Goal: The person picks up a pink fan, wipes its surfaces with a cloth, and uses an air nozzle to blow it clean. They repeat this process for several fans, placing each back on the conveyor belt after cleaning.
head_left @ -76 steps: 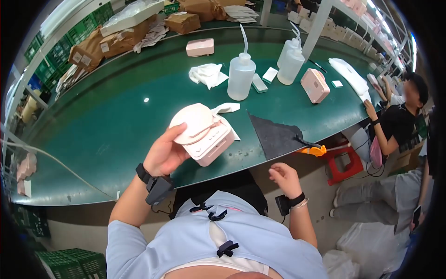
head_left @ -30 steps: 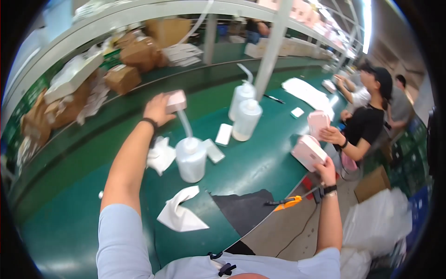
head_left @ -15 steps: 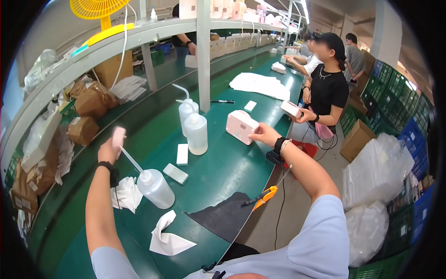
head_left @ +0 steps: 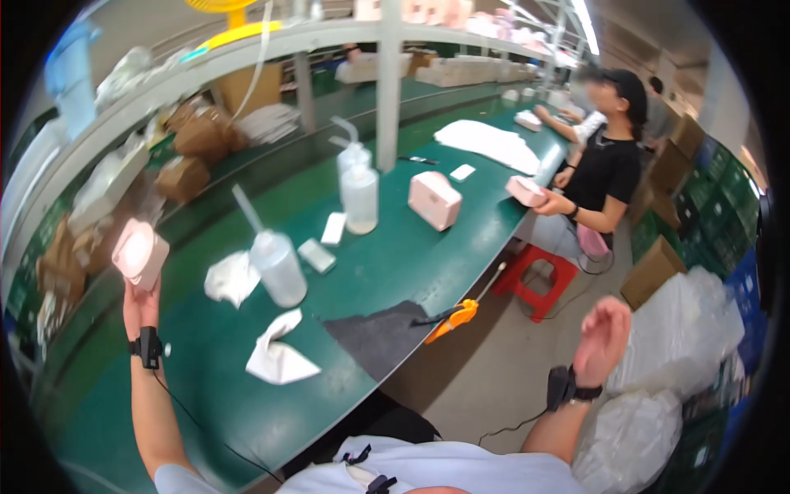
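Observation:
Raised at the left, my left hand is closed around the base of a pink box-shaped device with a rounded white face. My right hand is up over the floor at the right, holding nothing; its fingers are loosely bent and slightly blurred. Another pink device stands on the green table, apart from both hands. Between my arms are a squeeze bottle with a slanted spout, a white cloth beside it and a second white cloth nearer me.
Two more squeeze bottles stand by the shelf post. Small white blocks lie near them. A black cloth and an orange-handled tool are at the table edge. A co-worker holds a pink device. A red stool stands below.
My right hand has let go of the pink device, now standing on the table, and moved right and toward me. My left hand has turned its pink device upright and moved left. The view has shifted.

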A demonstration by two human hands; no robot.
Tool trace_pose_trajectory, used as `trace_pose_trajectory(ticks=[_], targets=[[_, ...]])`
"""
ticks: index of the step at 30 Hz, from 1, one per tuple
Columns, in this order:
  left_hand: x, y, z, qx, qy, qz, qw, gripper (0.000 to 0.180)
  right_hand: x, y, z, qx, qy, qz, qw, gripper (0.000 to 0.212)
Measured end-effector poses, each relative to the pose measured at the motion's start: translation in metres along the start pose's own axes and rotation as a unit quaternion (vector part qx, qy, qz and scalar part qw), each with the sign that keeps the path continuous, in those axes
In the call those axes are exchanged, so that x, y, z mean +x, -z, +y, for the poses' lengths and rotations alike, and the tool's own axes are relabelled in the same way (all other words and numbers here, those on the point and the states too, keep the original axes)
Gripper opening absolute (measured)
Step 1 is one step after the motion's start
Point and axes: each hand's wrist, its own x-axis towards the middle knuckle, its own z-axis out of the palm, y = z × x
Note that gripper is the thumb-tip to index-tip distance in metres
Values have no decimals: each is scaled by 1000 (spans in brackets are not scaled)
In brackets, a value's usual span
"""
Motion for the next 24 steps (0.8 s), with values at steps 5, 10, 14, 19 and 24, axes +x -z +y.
trace_pose_trajectory(ticks=[5, 10, 14, 19, 24], targets=[[-111, 3, 14, 4, -60, 35, 998, 43, -41, -59, 12, 42, -83, -252, 963, 14], [-168, 25, 20, -17, 28, -222, 974, 55, -78, -161, 34, -10, -285, -488, 825, 18], [-201, 10, 15, 14, 50, -187, 981, 60, -116, -221, 39, -75, -229, -649, 722, 39], [-211, -2, -19, 123, 80, -66, 987, 63, -148, -281, 75, -244, 44, -699, 671, 55], [-216, 8, -29, 142, 128, -39, 981, 58, -166, -314, 134, -289, 125, -702, 639, 43]])
